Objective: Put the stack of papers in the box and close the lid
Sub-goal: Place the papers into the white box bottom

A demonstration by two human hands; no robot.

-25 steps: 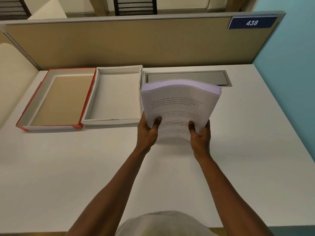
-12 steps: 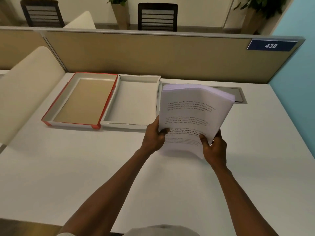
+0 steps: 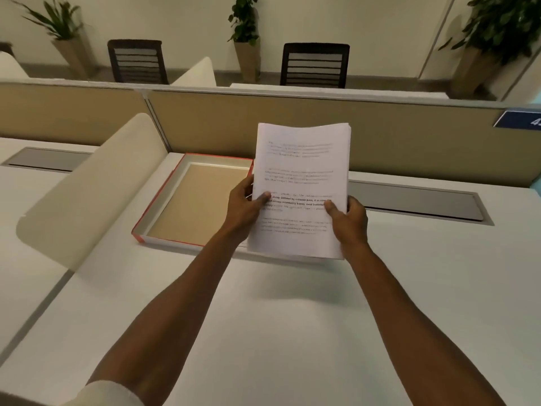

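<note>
With our left hand (image 3: 244, 205) and right hand (image 3: 348, 219) clamped on the stack of papers (image 3: 301, 183), loose sheets could splay and snag the box rim.

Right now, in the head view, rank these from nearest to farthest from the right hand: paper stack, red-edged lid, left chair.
1. paper stack: gripped in the right hand.
2. red-edged lid: on the desk, left of the stack.
3. left chair: beyond the partition, far left.

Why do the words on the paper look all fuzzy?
Head view: motion blur smears most lines on the stack of papers; only the bold line between the left hand and right hand shows sharper; the plants behind blur too.
</note>
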